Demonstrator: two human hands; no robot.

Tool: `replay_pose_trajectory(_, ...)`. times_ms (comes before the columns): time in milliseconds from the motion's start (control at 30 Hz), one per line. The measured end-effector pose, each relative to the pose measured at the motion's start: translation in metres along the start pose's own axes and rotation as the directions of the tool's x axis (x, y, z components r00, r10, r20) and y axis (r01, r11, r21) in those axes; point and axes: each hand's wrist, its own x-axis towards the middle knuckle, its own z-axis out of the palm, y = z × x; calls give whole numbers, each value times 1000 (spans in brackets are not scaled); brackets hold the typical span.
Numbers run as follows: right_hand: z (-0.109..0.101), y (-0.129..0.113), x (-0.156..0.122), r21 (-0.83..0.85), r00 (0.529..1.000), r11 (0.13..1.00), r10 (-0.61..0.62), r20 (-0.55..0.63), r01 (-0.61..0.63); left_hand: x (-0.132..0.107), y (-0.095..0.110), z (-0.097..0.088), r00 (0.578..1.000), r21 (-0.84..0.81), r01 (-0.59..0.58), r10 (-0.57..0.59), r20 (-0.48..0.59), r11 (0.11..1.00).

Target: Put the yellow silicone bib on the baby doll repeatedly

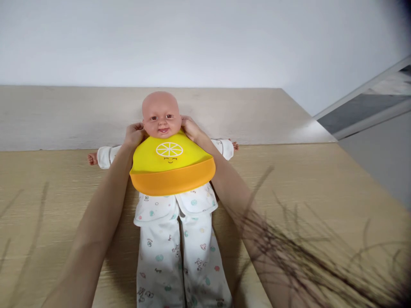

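A baby doll (161,112) lies on its back with its head toward the far side, dressed in a white printed top and trousers (160,256). Over its chest rests a yellow bib (170,152) with a lemon-slice print and an orange catch pocket along the bottom. My left hand (134,134) is closed at the left side of the doll's neck, on the bib's upper end. At the other side of the neck, my right hand (192,129) grips the bib's other upper end. The fingertips of both hands and the bib's neckband are hidden behind the head.
The doll lies on a wooden table (289,179), with a seam running across it. A pale wall (192,42) stands behind the far edge. The doll's arms stretch out sideways beyond my wrists. Blurred strands of hair cross the lower right.
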Motion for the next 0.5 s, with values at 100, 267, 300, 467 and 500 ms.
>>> replay_pose_trajectory(100,-1,0,1,-4,1000,1000,-6,17,6,-3,3,4,999,115,-31,34,-24,993)
replay_pose_trajectory(267,0,0,1,14,1000,1000,-24,15,24,-8,10,12,995,149,-55,66,-70,987)
replay_pose_trajectory(300,0,0,1,13,1000,1000,-27,9,27,-8,11,12,995,152,-47,60,-82,987)
replay_pose_trajectory(467,0,2,0,-42,997,997,-72,-37,71,-11,16,12,996,194,-34,48,-70,980)
replay_pose_trajectory(500,-1,2,0,-52,996,996,-75,-45,73,-12,17,12,996,208,-36,52,-69,978)
